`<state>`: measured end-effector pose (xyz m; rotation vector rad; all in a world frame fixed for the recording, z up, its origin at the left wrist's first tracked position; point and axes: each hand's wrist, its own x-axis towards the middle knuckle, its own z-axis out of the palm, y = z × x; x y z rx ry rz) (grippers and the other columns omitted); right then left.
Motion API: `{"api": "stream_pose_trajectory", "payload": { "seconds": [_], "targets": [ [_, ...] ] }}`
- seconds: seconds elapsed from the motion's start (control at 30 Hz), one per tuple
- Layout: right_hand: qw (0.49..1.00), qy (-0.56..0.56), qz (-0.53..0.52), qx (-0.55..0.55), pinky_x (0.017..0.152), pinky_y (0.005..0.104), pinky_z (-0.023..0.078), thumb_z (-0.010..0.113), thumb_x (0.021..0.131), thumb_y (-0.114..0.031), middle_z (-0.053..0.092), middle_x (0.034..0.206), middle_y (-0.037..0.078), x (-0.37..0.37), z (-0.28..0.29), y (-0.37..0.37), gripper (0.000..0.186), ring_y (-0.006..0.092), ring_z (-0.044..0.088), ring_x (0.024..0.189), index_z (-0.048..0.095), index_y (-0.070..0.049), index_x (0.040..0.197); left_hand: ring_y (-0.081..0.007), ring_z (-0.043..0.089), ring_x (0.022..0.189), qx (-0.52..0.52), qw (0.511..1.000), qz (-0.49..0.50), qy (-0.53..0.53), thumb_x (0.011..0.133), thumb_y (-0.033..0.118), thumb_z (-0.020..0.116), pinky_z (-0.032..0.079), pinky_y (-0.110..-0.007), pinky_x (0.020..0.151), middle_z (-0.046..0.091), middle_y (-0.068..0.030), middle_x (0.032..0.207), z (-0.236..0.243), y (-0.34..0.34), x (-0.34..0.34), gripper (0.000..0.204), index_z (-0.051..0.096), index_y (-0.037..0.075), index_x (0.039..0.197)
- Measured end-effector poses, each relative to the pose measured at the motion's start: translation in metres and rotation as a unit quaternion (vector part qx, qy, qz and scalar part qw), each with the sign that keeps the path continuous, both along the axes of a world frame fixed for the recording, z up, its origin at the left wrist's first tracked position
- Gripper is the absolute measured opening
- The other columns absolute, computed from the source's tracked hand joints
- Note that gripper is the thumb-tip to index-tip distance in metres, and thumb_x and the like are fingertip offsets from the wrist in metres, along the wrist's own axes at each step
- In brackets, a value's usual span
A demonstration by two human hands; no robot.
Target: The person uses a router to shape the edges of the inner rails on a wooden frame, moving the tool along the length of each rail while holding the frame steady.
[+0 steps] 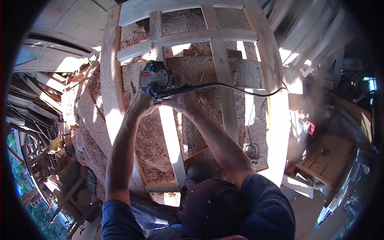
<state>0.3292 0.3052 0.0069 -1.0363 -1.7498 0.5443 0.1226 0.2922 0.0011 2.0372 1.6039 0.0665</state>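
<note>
On a wooden frame [111,76], left hand [141,100] and right hand [183,101] clasp a black, grey-labelled power tool [155,77].

The tool [155,82] hides fingers of the left hand [139,99] and right hand [183,101]; its underside is out of sight. The upper edge cuts off the frame [274,76]. At upper right the planks [306,30] blur, and the tool's label [152,73] is too small to read.
</note>
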Motion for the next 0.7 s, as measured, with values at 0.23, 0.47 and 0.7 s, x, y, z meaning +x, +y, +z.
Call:
{"api": "stream_pose_trajectory", "payload": {
  "seconds": [0.23,0.47,0.7],
  "targets": [
    [0.998,0.046,0.008,-0.049,0.091,0.0488,0.049,0.100,0.045,-0.045,0.060,0.116,0.012,-0.007,-0.010,-0.003,0.100,0.0358,0.063,0.102,0.052,-0.008,0.125,-0.0362,0.019,0.142,0.002,1.000,-0.006,0.020,0.070,0.049,0.087,0.016,-0.066,0.109,0.033,-0.0127,0.154,0.008,-0.006,-0.004,0.090,0.048,0.021,0.146],
    [0.995,0.052,0.033,-0.074,0.095,0.0506,0.046,0.098,0.048,-0.031,0.060,0.117,0.012,-0.008,-0.009,0.009,0.091,0.0366,0.060,0.105,0.054,-0.008,0.124,-0.0323,0.058,0.123,0.009,0.999,0.021,-0.037,0.070,0.036,0.092,0.046,-0.044,0.105,0.064,-0.0142,0.132,0.004,0.003,-0.006,0.076,0.059,0.008,0.133],
    [0.992,0.091,0.044,-0.077,0.098,0.0502,0.045,0.097,0.048,-0.028,0.059,0.117,0.013,-0.013,-0.020,0.018,0.090,0.0358,0.060,0.107,0.054,-0.011,0.125,-0.0325,0.062,0.116,0.083,0.996,0.006,-0.045,0.063,0.038,0.095,0.049,-0.045,0.100,0.069,-0.0142,0.121,0.011,0.010,-0.002,0.076,0.063,0.007,0.125]
  ]
}}
